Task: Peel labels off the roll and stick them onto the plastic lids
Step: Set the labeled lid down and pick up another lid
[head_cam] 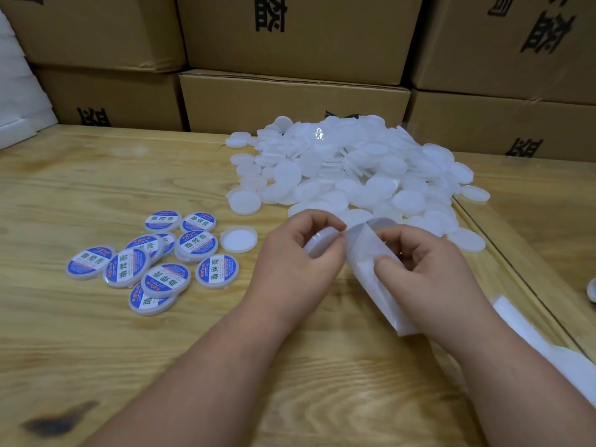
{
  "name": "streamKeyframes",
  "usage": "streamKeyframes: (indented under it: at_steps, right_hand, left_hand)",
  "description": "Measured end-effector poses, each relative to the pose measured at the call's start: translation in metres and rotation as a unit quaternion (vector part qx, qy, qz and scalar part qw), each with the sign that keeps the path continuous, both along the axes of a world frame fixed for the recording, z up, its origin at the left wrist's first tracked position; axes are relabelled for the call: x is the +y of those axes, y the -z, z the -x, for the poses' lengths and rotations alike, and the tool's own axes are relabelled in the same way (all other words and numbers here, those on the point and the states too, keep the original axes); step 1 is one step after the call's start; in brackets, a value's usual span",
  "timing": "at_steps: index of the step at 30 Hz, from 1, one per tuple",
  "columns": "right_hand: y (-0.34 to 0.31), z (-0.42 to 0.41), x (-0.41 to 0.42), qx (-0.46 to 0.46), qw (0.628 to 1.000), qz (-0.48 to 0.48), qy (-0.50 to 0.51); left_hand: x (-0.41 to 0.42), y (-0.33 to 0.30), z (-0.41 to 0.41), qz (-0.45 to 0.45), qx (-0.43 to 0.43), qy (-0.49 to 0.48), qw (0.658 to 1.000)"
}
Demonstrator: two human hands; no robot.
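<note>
Left hand (301, 250) curled around a plain white lid (321, 241), held just above the wooden table (96, 175). Right hand (419, 262) pinches the backing strip (366, 253), which bends up beside the lid; whether a label is lifting off is hard to say. Heap of unlabelled lids (354, 169) behind the hands. Labelled lids (154, 259) clustered to the left, one bare lid (239, 239) beside them. Cardboard boxes (290, 98) behind.

Labelled lids (196, 246) read 助焊膏; the cardboard boxes (293, 98) bear large black characters.
</note>
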State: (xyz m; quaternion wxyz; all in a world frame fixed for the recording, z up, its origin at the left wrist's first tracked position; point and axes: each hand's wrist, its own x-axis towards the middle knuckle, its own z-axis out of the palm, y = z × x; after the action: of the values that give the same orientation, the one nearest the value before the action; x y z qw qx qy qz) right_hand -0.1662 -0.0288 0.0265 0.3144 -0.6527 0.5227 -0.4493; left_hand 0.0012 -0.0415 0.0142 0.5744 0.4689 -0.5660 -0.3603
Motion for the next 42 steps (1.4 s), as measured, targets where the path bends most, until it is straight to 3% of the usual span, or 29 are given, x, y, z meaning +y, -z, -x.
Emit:
streamKeyframes:
  at_steps: [5,9,14,19,34,38,42]
  right_hand:
    - [0.001,0.001,-0.001,-0.009,0.998,-0.004,0.059]
    - [0.002,0.001,-0.002,-0.005,0.996,0.010,0.091]
    - [0.001,-0.003,-0.001,0.055,0.981,0.135,0.124]
    - [0.000,-0.004,0.002,0.075,0.963,0.247,0.077]
    - [-0.004,-0.006,0.004,0.055,0.974,0.210,0.063]
    - [-0.006,-0.009,0.006,0.004,0.977,0.198,0.077]
    - [-0.009,-0.010,0.007,-0.125,0.982,0.127,0.068]
  left_hand:
    - [-0.006,-0.003,-0.009,-0.051,0.120,-0.049,0.990]
    - [-0.007,-0.006,-0.014,-0.062,0.205,-0.032,0.976]
    - [-0.005,-0.007,-0.012,-0.081,0.212,0.018,0.974]
    - [-0.003,-0.004,-0.009,-0.105,0.166,0.041,0.980]
    - [-0.003,-0.004,-0.007,-0.119,0.140,0.081,0.980]
    - [-0.004,-0.004,-0.010,-0.117,0.238,0.121,0.957]
    - [-0.003,-0.007,-0.013,-0.109,0.330,0.139,0.927]
